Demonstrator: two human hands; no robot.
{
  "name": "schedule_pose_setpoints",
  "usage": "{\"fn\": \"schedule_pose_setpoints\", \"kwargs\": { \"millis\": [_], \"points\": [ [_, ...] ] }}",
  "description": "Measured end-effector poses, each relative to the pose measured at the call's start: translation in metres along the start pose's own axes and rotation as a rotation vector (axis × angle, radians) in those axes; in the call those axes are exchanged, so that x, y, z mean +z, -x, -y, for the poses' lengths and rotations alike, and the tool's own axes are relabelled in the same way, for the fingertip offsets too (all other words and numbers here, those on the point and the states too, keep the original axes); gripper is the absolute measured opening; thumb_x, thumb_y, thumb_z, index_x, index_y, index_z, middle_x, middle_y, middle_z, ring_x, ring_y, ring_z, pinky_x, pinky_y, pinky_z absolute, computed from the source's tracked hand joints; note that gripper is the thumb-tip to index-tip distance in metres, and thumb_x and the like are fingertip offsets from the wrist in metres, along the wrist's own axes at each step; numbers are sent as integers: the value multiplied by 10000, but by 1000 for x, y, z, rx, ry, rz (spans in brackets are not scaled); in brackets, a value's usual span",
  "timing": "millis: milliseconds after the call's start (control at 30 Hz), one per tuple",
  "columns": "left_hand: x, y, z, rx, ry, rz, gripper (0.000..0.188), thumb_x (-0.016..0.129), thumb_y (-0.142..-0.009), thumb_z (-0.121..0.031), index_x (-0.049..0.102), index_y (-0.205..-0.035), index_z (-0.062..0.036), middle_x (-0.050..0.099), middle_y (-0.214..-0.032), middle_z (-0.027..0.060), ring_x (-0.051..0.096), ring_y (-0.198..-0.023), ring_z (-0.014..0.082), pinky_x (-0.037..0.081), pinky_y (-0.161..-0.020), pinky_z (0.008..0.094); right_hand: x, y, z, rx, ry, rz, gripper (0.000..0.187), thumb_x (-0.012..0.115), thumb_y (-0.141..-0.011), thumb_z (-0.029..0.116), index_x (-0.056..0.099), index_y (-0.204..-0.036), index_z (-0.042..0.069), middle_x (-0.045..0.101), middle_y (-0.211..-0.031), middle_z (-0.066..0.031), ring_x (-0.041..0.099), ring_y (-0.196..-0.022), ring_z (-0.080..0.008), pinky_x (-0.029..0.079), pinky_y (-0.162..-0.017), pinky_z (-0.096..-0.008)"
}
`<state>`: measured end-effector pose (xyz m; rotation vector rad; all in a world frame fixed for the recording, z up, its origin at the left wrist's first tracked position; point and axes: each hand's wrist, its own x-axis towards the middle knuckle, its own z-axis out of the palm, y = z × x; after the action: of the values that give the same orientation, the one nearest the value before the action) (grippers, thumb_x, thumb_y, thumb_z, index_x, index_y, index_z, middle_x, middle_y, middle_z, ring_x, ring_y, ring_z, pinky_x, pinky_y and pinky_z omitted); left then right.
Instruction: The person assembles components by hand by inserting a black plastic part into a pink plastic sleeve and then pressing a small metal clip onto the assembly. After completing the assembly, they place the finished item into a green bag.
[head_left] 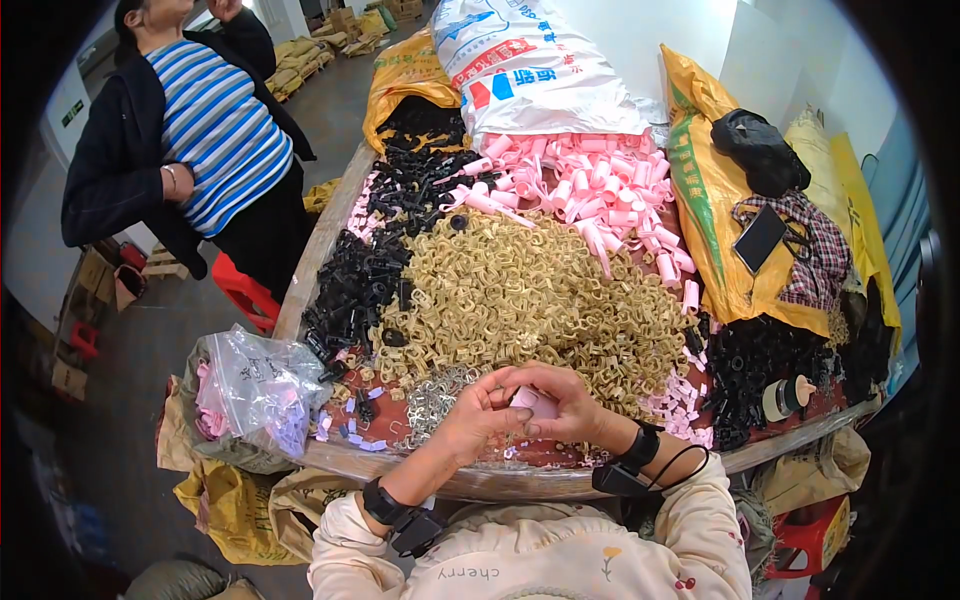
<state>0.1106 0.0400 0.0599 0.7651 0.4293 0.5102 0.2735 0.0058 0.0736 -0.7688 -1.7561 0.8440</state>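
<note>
Both my hands meet over the near edge of the table. A pink plastic part [537, 402] sits between them, partly covered by my fingers. My right hand [568, 405] is closed around it from the right. From the left, the bent fingers of my left hand [482, 412] press at the part's near side; whether they also pinch a smaller piece is hidden. Just beyond my hands lies a large heap of brass-coloured metal clips [510, 290]. Beside my left hand is a small pile of silver metal rings [432, 402].
Pink handled tubes [610, 190] spill from a white sack [540, 70] at the back. Black plastic parts [350, 270] line the left side. A clear plastic bag [265, 380] stands front left; a phone [760, 239] lies on a yellow sack [700, 180]. Someone in a striped shirt [220, 130] stands left.
</note>
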Motion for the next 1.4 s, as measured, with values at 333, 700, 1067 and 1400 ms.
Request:
{"fn": "schedule_pose_setpoints", "kwargs": {
  "millis": [333,700,1067,1400],
  "points": [
    [-2,-3,9,3,25,-4,574,564,-730,80,299,-1233,3,539,-1000,92,563,-868,147,491,-712,251,-1,6,-1,-74,85,-40,499,662,-665,361,526,-989,6,554,-909,-134,559,-812,-243,442,-712,-318],
    [-1,-1,9,11,52,-23,560,562,-727,88,311,-1223,18,524,-1030,88,550,-897,146,477,-739,243,0,6,-4,-50,83,-12,501,669,-649,352,530,-979,2,553,-939,-158,556,-852,-266,438,-745,-332],
    [-3,1,8,-28,36,-75,544,570,-727,72,330,-1211,13,513,-1041,81,541,-905,135,469,-750,240,1,2,-5,-47,110,32,460,720,-612,292,545,-950,33,565,-902,-97,551,-830,-256,441,-732,-331],
    [4,-5,12,-50,-52,-116,435,562,-741,47,396,-1140,-4,550,-944,64,556,-792,117,473,-637,212,6,15,-3,-49,341,-11,613,708,-636,277,428,-1121,27,499,-998,-117,485,-947,-274,397,-800,-341]
  ]
}}
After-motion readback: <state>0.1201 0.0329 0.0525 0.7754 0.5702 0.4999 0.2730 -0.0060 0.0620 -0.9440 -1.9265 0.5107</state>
